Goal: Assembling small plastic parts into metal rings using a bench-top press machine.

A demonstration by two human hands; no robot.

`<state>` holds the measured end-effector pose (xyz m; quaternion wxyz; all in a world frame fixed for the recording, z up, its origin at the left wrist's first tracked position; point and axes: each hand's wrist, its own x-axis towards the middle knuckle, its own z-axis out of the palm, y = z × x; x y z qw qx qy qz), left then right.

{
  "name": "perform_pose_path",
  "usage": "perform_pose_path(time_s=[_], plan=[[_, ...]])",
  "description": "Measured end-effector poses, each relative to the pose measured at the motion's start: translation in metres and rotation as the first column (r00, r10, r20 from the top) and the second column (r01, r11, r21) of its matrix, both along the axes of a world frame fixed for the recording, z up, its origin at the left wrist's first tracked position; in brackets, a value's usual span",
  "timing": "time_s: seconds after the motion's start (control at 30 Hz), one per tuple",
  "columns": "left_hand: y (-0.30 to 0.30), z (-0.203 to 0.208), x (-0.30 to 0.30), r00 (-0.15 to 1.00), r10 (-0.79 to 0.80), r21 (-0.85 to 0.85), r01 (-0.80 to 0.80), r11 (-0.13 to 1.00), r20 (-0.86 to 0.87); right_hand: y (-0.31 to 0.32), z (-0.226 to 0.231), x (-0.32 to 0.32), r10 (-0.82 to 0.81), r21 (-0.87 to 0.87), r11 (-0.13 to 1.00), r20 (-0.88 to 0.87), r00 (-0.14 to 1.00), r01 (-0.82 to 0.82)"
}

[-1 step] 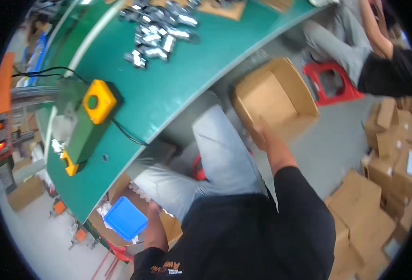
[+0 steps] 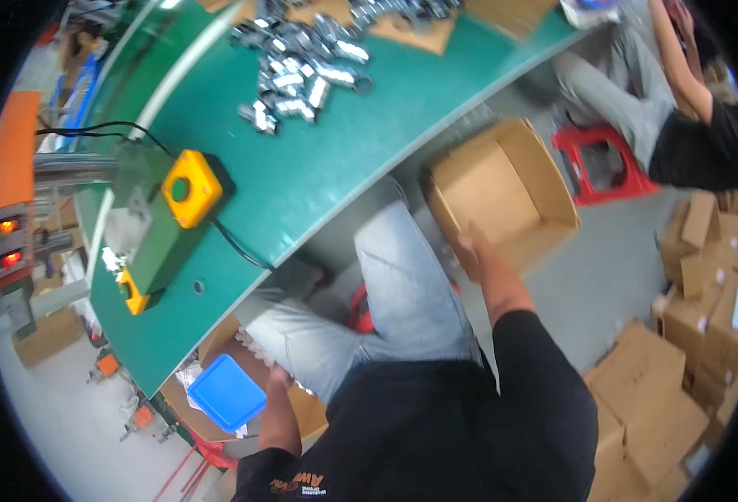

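The right hand (image 2: pixel 472 248) grips the near rim of an open box (image 2: pixel 503 197) on the floor beside the surface (image 2: pixel 319 167). The left hand (image 2: pixel 279 378) reaches down by a blue bin (image 2: pixel 227 391); its grip cannot be told.

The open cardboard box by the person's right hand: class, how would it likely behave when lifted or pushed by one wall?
The box looks empty, so it is probably light for its size. The right hand is at just one wall; thin card there may flex. With its top open, it could twist or tip when dragged across the floor.
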<state>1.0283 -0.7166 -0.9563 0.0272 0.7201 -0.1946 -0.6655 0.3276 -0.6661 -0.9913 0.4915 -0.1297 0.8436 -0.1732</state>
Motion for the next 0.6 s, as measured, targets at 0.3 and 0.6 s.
perform_pose_path(time_s=[0.3, 0.6], plan=[[0.010, 0.071, -0.048, 0.943, 0.048, 0.019, -0.057, 0.998, 0.329, -0.009, -0.175, 0.097, 0.462, -0.035, 0.880, -0.169, 0.871, -0.474], [0.018, 0.027, -0.042, 0.962, 0.018, -0.002, -0.018, 1.000, 0.271, 0.009, -0.118, 0.054, 0.658, -0.253, 0.709, -0.098, 0.747, -0.658]])
